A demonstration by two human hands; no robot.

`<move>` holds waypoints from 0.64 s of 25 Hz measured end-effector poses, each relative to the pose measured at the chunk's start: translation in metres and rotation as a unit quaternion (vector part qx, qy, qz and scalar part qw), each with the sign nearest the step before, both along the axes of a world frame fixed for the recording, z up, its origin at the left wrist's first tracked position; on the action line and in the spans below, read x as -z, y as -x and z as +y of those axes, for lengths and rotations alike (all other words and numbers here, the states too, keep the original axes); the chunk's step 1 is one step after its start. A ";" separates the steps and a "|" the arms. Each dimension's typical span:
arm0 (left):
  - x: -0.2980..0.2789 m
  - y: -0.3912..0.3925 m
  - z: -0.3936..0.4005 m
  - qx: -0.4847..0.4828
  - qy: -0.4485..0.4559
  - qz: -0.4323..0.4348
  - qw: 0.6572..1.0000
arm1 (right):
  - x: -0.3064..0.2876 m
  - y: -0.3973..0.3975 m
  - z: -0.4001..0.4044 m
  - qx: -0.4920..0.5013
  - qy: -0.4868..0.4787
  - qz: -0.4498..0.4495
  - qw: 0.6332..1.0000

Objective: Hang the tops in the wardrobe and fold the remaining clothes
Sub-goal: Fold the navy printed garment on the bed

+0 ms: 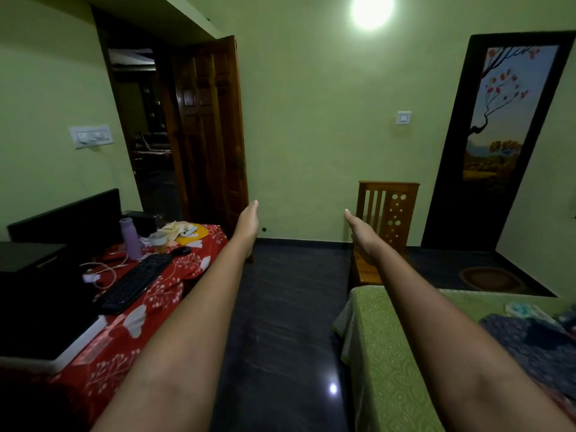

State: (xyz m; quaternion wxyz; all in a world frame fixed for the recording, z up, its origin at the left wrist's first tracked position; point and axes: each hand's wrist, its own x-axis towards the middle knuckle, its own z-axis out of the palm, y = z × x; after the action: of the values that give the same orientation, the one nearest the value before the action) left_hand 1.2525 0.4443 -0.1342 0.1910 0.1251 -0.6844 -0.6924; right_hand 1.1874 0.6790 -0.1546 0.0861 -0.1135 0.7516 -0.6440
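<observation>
Room: green walls, a dark wooden door (212, 132) ajar beyond the left hand, a wooden chair (388, 213) just behind the right hand, dark glossy floor (290, 322) below and between both arms.
Surface: red floral cloth on the desk (149, 310) to the outside of the left forearm, carrying a black keyboard (137, 280), a purple bottle (131, 235) and a tangle of white cable (99, 271).
Bed: green patterned cover (389, 353) under and outside the right forearm.
Clothes: a dark blue printed heap (530, 341) lies on the bed, well behind the right hand's grip and near the elbow (only part of it shows at the frame edge); no wardrobe is in view.
Left hand (247, 222): stretched forward at arm's length, fingers straight and together, edge-on, grip holding nothing.
Right hand (363, 233): likewise stretched forward, palm turned inward, fingers straight, grip slack and bare.
Pose: both arms parallel, level, well apart, hands clear of everything.
Stage: my reading is that nothing has been picked up yet.
Risk one: swinging the left arm outward could knock the bottle over onto the keyboard, since it stands upright near the desk edge.
Risk two: the clothes lie behind the reach, so a blind grab backward could drag the heap off the bed onto the floor.
Risk three: grabbing the pile whole may tangle tops with the rest (sorting would be harder).
</observation>
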 end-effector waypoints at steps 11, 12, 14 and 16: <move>-0.077 0.329 -0.058 0.088 0.039 0.054 0.994 | -0.063 0.302 -0.050 0.099 0.035 0.064 0.992; -0.075 0.357 -0.058 0.100 0.034 0.054 0.993 | -0.057 0.324 -0.052 0.102 0.027 0.058 0.993; -0.057 0.407 -0.056 0.112 0.040 0.031 0.992 | -0.037 0.364 -0.053 0.101 0.010 0.042 0.994; -0.042 0.458 -0.055 0.111 0.054 0.014 0.992 | -0.029 0.406 -0.049 0.111 -0.025 0.044 0.993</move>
State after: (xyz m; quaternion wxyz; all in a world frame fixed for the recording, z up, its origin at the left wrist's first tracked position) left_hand 0.7943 0.3892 -0.0918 0.1292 0.0278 -0.7278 -0.6729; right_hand 0.7814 0.6301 -0.1253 -0.0162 -0.0561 0.7785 -0.6249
